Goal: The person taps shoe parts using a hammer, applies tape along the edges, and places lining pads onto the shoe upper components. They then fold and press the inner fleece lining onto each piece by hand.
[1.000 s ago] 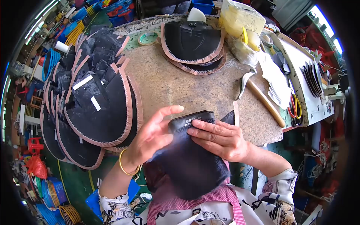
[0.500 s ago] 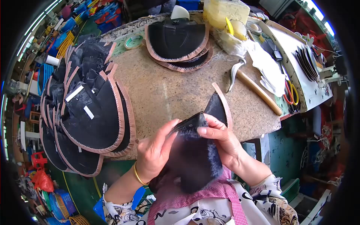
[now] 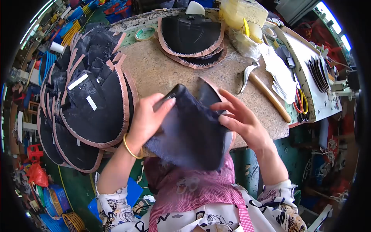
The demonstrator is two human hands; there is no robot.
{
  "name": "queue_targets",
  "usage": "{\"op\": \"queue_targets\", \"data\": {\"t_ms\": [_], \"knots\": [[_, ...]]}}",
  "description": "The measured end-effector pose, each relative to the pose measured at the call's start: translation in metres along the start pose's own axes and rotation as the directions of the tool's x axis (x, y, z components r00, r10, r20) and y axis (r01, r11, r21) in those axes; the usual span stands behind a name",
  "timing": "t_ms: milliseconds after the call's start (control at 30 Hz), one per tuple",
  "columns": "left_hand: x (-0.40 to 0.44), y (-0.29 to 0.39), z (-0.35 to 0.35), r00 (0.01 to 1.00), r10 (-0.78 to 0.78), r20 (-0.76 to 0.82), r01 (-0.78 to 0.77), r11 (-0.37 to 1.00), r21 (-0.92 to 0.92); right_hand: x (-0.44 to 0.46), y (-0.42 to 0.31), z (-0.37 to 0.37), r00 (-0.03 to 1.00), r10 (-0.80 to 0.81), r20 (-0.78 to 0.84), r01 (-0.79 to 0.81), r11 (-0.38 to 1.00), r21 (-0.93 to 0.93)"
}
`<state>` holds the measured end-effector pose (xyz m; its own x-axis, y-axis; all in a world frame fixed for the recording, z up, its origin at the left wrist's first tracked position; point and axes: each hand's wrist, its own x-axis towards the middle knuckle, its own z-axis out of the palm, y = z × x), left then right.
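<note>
A folded black leather piece (image 3: 193,131) with a pinkish-brown zigzag-stitched edge spans the space between my hands, over the table's front edge. My left hand (image 3: 148,116) pinches its upper left corner between thumb and fingers. At its right side, my right hand (image 3: 239,120) has bent fingers and thumb on the leather near the fold; part of the grip is blurred. To the left lies a heap of similar stitched black pieces (image 3: 94,116), the top one bearing two white strips. Another small stack of black pieces (image 3: 191,36) rests at the back of the worktable.
The brown worktable board (image 3: 148,79) carries a wooden-handled hammer (image 3: 268,96) on the right. Beyond it are a white glove (image 3: 276,73), scissors (image 3: 301,102), and a yellowish plastic container (image 3: 245,15). A roll of green tape (image 3: 145,33) lies at the back left.
The leather piece has been raised away from my lap and spread wider. My left hand moved up and left with its corner; my right hand moved up and slightly right. The view shifted slightly.
</note>
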<state>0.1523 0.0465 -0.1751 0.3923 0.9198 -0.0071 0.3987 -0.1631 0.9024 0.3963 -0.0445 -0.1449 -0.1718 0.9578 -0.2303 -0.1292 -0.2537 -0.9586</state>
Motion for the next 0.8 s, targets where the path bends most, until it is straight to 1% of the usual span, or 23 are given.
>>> {"op": "queue_targets", "data": {"t_ms": [67,100,133,167,200,233,267,300,367,400,467,500,533,600,633,700,733,767,800], "knots": [[0.007,-0.019,0.001,0.999,-0.026,-0.033,0.025,0.999,-0.031,-0.018,0.016,-0.003,0.997,-0.033,-0.075,0.024,0.993,-0.117],[0.009,-0.025,0.003,0.998,-0.019,-0.068,0.021,1.000,0.020,-0.023,0.026,0.001,0.995,-0.064,-0.081,0.059,0.996,-0.069],[0.009,-0.029,0.005,0.995,-0.009,-0.096,0.016,0.997,0.072,-0.027,0.030,0.004,0.990,-0.079,-0.115,0.054,0.977,-0.206],[0.009,-0.029,0.005,0.996,-0.016,-0.091,0.022,0.997,0.068,-0.028,0.033,0.008,0.983,-0.102,-0.150,0.046,0.940,-0.339],[0.009,-0.026,0.005,0.995,-0.012,-0.100,0.028,0.988,0.152,-0.024,0.024,0.014,0.975,-0.110,-0.193,0.003,0.875,-0.484],[0.009,-0.024,0.006,0.994,-0.006,-0.107,0.031,0.971,0.236,-0.020,0.031,0.012,0.929,-0.350,-0.123,0.184,0.723,-0.666],[0.008,-0.023,0.006,0.996,0.035,-0.084,-0.013,0.969,0.248,-0.016,0.038,0.009,0.833,-0.554,0.002,0.332,0.497,-0.802],[0.007,-0.023,0.010,0.996,0.031,-0.085,-0.009,0.969,0.245,-0.012,0.035,0.005,0.671,-0.697,0.253,0.557,0.249,-0.792],[0.005,-0.022,0.018,0.941,0.239,-0.239,-0.171,0.946,0.275,-0.014,0.022,0.007,0.698,-0.597,0.395,0.564,0.119,-0.817],[0.007,-0.028,0.019,0.906,0.358,-0.224,-0.306,0.922,0.236,-0.005,0.029,0.008,0.793,-0.567,0.223,0.406,0.219,-0.887],[0.004,-0.019,0.019,0.956,0.228,-0.182,-0.164,0.936,0.313,0.009,0.056,-0.009,0.809,-0.586,-0.037,0.310,0.480,-0.821],[0.003,-0.019,0.020,0.964,0.223,-0.147,-0.166,0.932,0.323,0.009,0.049,-0.004,0.804,-0.584,-0.112,0.281,0.539,-0.794],[0.001,-0.019,0.020,0.965,0.214,-0.149,-0.159,0.936,0.316,0.009,0.049,-0.003,0.811,-0.575,-0.109,0.276,0.539,-0.796],[0.002,-0.016,0.020,0.951,0.280,-0.129,-0.210,0.895,0.394,0.009,0.050,-0.004,0.773,-0.634,-0.009,0.306,0.385,-0.871],[0.002,-0.014,0.019,0.954,0.277,-0.118,-0.214,0.899,0.383,0.009,0.050,-0.003,0.774,-0.633,-0.009,0.303,0.383,-0.872],[0.003,-0.014,0.020,0.949,0.291,-0.123,-0.221,0.890,0.398,0.006,0.051,0.000,0.791,-0.611,-0.024,0.244,0.352,-0.904],[0.002,-0.014,0.021,0.944,0.305,-0.125,-0.229,0.880,0.417,0.009,0.055,-0.001,0.730,-0.683,-0.006,0.274,0.300,-0.914],[0.002,-0.014,0.020,0.946,0.299,-0.124,-0.224,0.881,0.416,0.010,0.053,-0.001,0.734,-0.679,-0.007,0.273,0.304,-0.913],[0.003,-0.013,0.020,0.942,0.313,-0.122,-0.228,0.863,0.452,0.009,0.049,-0.002,0.716,-0.696,0.055,0.282,0.216,-0.935]]}}
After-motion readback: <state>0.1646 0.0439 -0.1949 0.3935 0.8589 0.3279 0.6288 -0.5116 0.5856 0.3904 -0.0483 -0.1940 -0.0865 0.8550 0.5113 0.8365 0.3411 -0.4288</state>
